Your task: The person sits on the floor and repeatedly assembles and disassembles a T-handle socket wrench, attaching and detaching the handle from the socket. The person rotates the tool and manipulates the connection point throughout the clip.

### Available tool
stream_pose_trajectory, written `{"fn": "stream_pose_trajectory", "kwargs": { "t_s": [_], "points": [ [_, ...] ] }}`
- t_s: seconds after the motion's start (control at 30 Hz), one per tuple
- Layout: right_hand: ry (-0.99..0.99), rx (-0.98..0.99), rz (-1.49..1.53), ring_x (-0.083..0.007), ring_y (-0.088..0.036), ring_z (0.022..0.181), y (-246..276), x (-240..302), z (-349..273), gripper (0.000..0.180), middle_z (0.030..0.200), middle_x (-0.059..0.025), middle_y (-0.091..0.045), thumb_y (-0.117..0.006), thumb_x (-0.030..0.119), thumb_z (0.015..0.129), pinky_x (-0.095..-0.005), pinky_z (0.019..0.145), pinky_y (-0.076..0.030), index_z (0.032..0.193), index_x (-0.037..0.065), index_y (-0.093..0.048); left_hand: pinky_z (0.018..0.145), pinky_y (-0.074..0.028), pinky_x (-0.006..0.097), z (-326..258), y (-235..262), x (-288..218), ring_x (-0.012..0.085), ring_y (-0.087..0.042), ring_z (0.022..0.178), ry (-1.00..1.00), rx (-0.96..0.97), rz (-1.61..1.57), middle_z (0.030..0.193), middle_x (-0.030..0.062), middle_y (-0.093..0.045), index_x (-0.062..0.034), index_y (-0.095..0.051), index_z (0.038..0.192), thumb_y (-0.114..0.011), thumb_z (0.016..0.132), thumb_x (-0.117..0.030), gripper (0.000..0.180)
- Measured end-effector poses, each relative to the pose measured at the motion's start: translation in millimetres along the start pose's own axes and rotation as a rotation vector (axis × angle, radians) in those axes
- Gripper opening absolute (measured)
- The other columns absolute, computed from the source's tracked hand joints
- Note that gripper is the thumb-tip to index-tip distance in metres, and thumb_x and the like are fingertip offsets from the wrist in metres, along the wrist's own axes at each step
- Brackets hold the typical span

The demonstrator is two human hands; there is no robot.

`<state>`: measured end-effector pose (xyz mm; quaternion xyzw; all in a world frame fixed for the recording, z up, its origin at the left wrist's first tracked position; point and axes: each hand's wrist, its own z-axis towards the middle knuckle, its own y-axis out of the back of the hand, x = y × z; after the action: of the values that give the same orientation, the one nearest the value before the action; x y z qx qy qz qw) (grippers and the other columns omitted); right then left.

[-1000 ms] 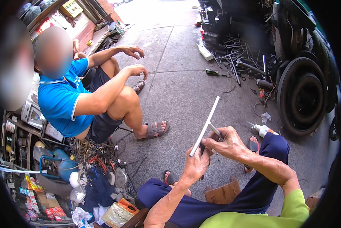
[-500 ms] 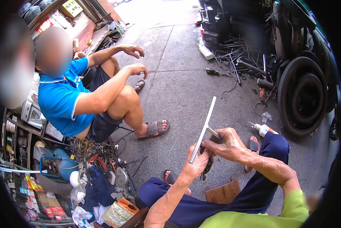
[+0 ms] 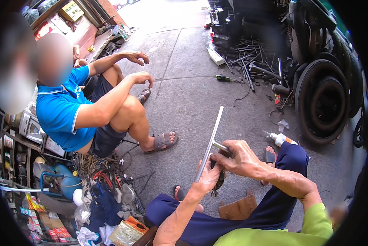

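Observation:
In front of my knees, my right hand (image 3: 242, 159) is closed around the short stem of a silver T-handle wrench (image 3: 209, 148). Its long crossbar slants up and away over my left hand (image 3: 207, 175). My left hand, just beneath, is closed on a dark metal part (image 3: 219, 181) that hangs partly below the fingers. My fingers hide most of that part, so its kind cannot be made out. The two hands meet, fingertips close together. Whether the wrench's stem end sits in the dark part is hidden.
A person in a blue shirt (image 3: 65, 110) sits at the left. Tangled cables (image 3: 100, 166) and a blue tank (image 3: 69, 182) lie nearby. At the right are rods (image 3: 243, 57), a black wheel (image 3: 321, 102) and a white bottle (image 3: 279, 138). A brown wooden block (image 3: 238, 208) rests between my feet.
The whole view has shifted a little, so the scene sits farther left. My hands and the wrench appear slightly lower and to the left, with the same grip.

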<state>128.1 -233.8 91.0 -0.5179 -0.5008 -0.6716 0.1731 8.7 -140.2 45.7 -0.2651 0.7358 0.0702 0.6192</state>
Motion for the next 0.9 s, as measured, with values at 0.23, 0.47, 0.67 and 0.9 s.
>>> {"fn": "stream_pose_trajectory", "kwargs": {
  "t_s": [0.23,0.47,0.67,0.9],
  "points": [
    [0.072,-0.031,-0.035,-0.0184,-0.062,0.057,0,1,-1,0.029,0.068,-0.0154,-0.064,-0.073,0.023,0.083,-0.0338,0.052,-0.048,0.082,-0.005,-0.065,0.056,-0.046,0.023,0,8,12,0.0047,-0.056,0.07,0.01,-0.017,0.036,0.077,-0.0006,-0.06,0.0,-0.06,0.094,-0.058,0.096,-0.011,0.012],
    [-0.015,0.018,0.032,-0.016,-0.061,0.055,3,-2,-1,0.031,0.064,-0.0139,-0.064,-0.075,0.026,0.082,-0.0321,0.05,-0.047,0.085,-0.004,-0.067,0.078,-0.05,0.023,4,16,14,0.0068,-0.058,0.09,0.115,0.067,0.178,0.101,0.0013,-0.063,-0.0025,-0.059,0.114,-0.056,0.099,-0.021,0.024],
    [0.046,-0.036,0.019,-0.0287,-0.063,0.055,0,3,0,0.03,0.063,-0.0183,-0.061,-0.07,0.025,0.081,-0.0379,0.052,-0.047,0.081,-0.005,-0.062,0.055,-0.044,0.022,2,9,16,0.0033,-0.052,0.068,-0.012,-0.016,-0.051,0.075,-0.0023,-0.057,0.0012,-0.059,0.1,-0.057,0.096,-0.008,0.01],
    [-0.095,0.024,0.134,-0.0257,-0.064,0.056,6,11,2,0.036,0.062,-0.0198,-0.061,-0.071,0.028,0.081,-0.0378,0.051,-0.046,0.075,-0.006,-0.062,0.068,-0.047,0.021,1,15,16,0.0055,-0.055,0.084,-0.026,0.007,-0.024,0.093,0.0012,-0.06,0.0008,-0.058,0.109,-0.057,0.096,-0.007,0.015]
  ]
}}
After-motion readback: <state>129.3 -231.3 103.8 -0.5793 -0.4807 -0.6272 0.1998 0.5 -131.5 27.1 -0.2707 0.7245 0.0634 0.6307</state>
